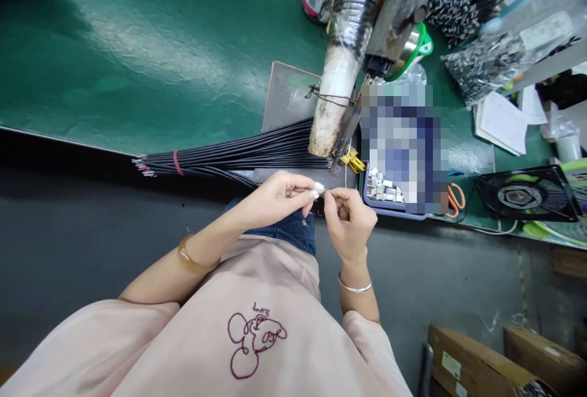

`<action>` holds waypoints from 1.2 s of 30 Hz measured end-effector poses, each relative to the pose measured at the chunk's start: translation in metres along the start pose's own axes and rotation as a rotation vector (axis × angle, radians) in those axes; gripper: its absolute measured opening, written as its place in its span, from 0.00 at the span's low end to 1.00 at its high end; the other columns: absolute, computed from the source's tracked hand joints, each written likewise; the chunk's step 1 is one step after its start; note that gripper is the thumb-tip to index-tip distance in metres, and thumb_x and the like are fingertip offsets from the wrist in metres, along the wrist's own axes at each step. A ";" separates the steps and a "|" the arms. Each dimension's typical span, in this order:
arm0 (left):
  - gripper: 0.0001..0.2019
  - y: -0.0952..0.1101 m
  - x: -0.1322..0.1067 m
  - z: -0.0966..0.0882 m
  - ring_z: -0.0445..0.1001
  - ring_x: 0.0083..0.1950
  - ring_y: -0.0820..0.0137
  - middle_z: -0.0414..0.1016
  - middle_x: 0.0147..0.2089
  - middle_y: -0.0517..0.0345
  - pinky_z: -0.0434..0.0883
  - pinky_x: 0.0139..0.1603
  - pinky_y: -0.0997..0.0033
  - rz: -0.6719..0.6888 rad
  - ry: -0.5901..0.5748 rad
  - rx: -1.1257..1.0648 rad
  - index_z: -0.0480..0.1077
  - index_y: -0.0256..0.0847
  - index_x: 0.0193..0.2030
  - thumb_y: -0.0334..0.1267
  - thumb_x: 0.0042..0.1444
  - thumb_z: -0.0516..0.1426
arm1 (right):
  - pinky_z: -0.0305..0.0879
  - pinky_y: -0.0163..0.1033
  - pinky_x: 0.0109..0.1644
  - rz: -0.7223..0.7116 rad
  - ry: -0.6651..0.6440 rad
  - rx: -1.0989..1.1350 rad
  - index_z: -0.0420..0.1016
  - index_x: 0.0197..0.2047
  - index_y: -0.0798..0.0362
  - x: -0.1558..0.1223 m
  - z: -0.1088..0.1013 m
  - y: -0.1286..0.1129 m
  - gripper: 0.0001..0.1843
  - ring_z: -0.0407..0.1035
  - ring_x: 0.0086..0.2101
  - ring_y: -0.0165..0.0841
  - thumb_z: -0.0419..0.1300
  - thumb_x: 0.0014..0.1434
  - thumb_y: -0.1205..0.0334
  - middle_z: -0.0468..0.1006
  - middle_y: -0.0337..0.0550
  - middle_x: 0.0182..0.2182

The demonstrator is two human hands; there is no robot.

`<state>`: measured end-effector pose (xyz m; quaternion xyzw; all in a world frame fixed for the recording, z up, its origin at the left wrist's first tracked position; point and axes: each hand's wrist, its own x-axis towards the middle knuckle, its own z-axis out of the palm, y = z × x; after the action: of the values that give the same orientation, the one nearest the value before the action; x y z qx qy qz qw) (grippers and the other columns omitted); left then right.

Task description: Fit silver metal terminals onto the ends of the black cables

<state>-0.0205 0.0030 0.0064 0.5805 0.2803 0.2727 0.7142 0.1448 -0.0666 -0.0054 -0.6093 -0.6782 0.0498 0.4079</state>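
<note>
My left hand [279, 198] and my right hand [351, 219] meet at the fingertips, just off the bench edge and above my lap. Thumb and fingers are pinched on both hands. White wrapping [318, 188] shows at the left fingertips. Between the two pinches is something tiny and dark, too small to name. Behind my hands lies a bundle of black cables [247, 151], bound by a red band [177, 163] near its left end, where coloured wire tips show. A yellow clip [352, 161] sits by the cables' right end. Small metal connectors [387, 186] lie in a blue bin [397, 212].
A wrapped duct pipe [339, 73] and a metal arm [397, 5] hang over the green bench [160, 48]. Orange-handled scissors [455, 200] and a black fan [527, 195] are at the right. Cardboard boxes [477, 357] stand on the floor.
</note>
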 end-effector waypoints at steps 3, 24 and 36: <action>0.09 -0.004 -0.001 0.002 0.60 0.23 0.78 0.65 0.21 0.63 0.59 0.24 0.78 -0.028 0.059 0.009 0.75 0.33 0.32 0.39 0.57 0.61 | 0.55 0.29 0.21 0.220 -0.040 0.235 0.72 0.33 0.52 -0.001 -0.004 0.002 0.08 0.58 0.17 0.21 0.59 0.64 0.59 0.66 0.29 0.19; 0.05 -0.002 0.017 0.019 0.52 0.21 0.81 0.54 0.20 0.68 0.51 0.23 0.78 -0.023 0.317 0.029 0.68 0.36 0.29 0.34 0.56 0.57 | 0.79 0.39 0.45 -0.101 0.152 0.054 0.74 0.38 0.50 0.008 0.003 0.008 0.06 0.80 0.43 0.33 0.61 0.60 0.71 0.84 0.43 0.45; 0.05 0.007 0.021 0.022 0.55 0.20 0.81 0.56 0.19 0.69 0.54 0.22 0.80 0.016 0.394 0.009 0.67 0.36 0.27 0.32 0.53 0.57 | 0.79 0.39 0.49 -0.143 0.127 0.036 0.74 0.39 0.50 0.018 -0.002 0.002 0.09 0.80 0.45 0.32 0.63 0.58 0.74 0.84 0.44 0.44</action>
<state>0.0097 0.0045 0.0148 0.5213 0.4110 0.3855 0.6409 0.1485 -0.0512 0.0038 -0.5538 -0.6916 -0.0057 0.4636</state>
